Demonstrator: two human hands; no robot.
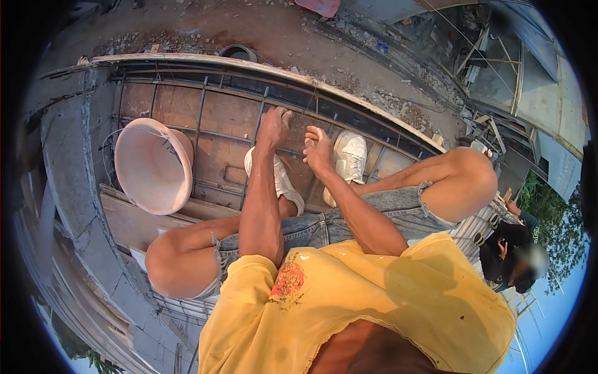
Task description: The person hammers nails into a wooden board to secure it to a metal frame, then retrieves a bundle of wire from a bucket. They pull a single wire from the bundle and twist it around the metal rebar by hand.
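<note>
My left hand [275, 126] is closed, fingers curled, right beside a steel rebar [259, 117] of the grid. Anything inside its fingers is hidden. My right hand [318, 147] is a short way to the right, its fingers bent together above the grid and close to my right shoe [350, 157]. What it may hold is too small to make out. Under both hands the bars cross over a brown board [227, 106]. My left shoe [283, 184] rests among the bars, partly behind my left forearm.
A pale pink bucket [152, 167] with a wire handle lies tipped to the left. A long wooden edge [261, 70] borders the grid at the far side, with rubble ground beyond. At left stands a concrete wall [75, 156]. Another person [507, 249] crouches at far right.
</note>
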